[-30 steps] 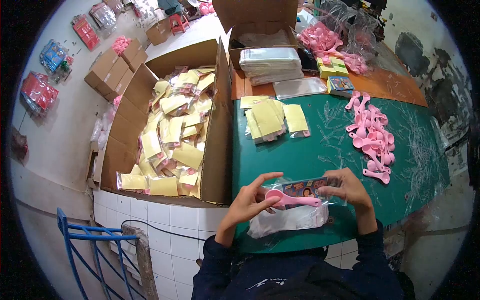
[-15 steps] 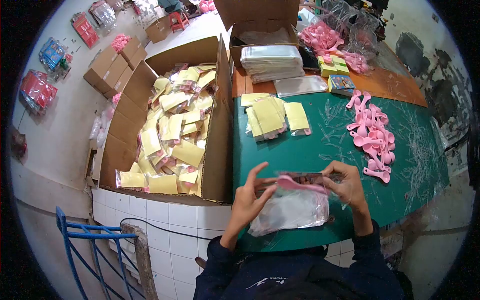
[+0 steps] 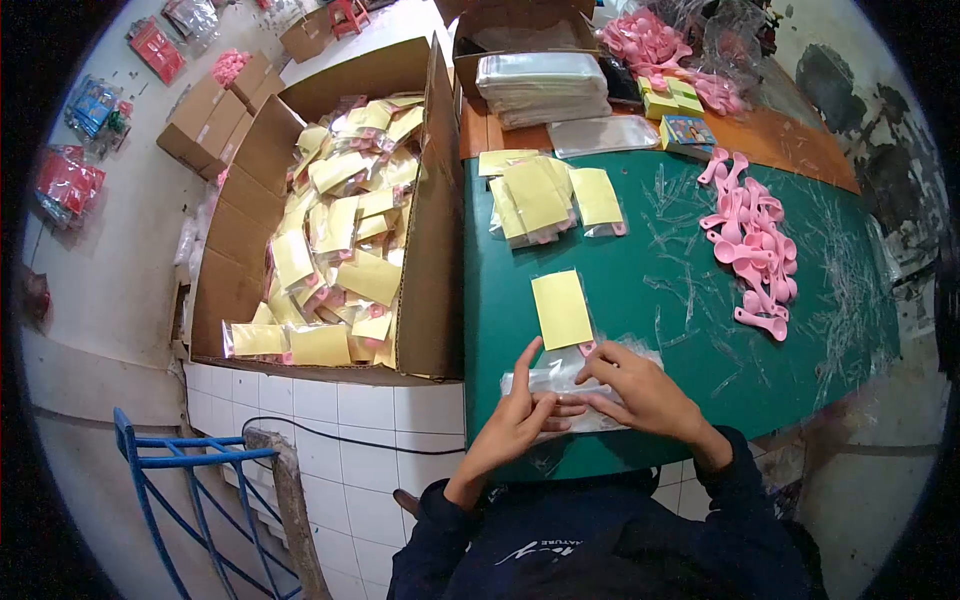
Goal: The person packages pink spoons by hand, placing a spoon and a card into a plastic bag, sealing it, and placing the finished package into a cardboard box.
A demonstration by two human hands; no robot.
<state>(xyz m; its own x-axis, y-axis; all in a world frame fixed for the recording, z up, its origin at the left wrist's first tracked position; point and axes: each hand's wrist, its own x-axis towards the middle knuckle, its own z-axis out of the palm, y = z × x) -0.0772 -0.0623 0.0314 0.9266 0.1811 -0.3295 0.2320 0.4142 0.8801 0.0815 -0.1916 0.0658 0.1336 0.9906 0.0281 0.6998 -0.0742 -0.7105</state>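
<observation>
A clear packet with a yellow card [image 3: 563, 311] lies on the green table just beyond my hands, a bit of pink showing at its lower end. Below it is a pile of clear plastic bags [image 3: 556, 379]. Over the left part of these bags, my left hand [image 3: 520, 418] has its index finger raised and its other fingers stretched to the right. My right hand [image 3: 645, 392] is over their right side, fingers bent and apart from the thumb, fingertips near the packet's lower end. Neither hand shows anything gripped.
A large carton [image 3: 425, 250] full of yellow-carded packets stands on the left. Finished-looking packets [image 3: 535, 195] are stacked farther up the table [image 3: 510, 290]. Pink measuring spoons [image 3: 750, 240] are heaped right, among plastic scraps. Bag stacks [image 3: 545, 90] and small card boxes [image 3: 688, 134] stand behind.
The pink spoon and dark-faced card held between both hands have left them. A yellow-carded packet now lies beyond the bags, and both hands have come down over the pile.
</observation>
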